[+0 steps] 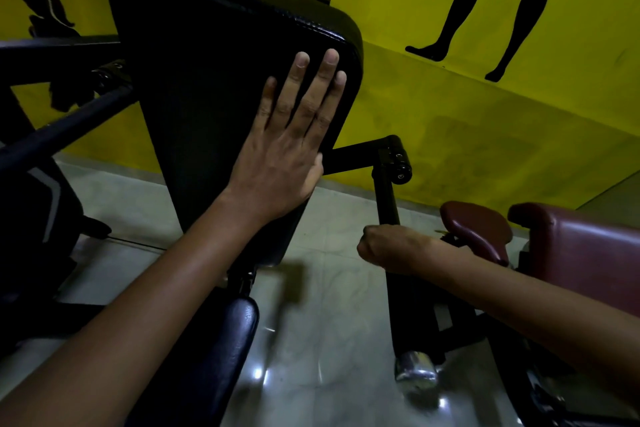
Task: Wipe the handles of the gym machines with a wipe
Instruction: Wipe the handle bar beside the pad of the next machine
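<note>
My left hand (287, 146) lies flat with straight fingers on the black back pad (207, 62) of a gym machine, near the pad's right edge. My right hand (394, 248) is curled round the black handle bar (386, 198) that drops from the machine's arm joint (396, 158). No wipe shows; whatever is inside the right fist is hidden. Below the fist the bar carries on down to a chrome end cap (415, 369).
A black seat pad (225, 340) sits below the back pad. A maroon padded machine (568, 246) stands close on the right. Black frame bars (59, 128) cross at the left. Behind is a yellow wall (450, 107), below it a glossy tiled floor (329, 322).
</note>
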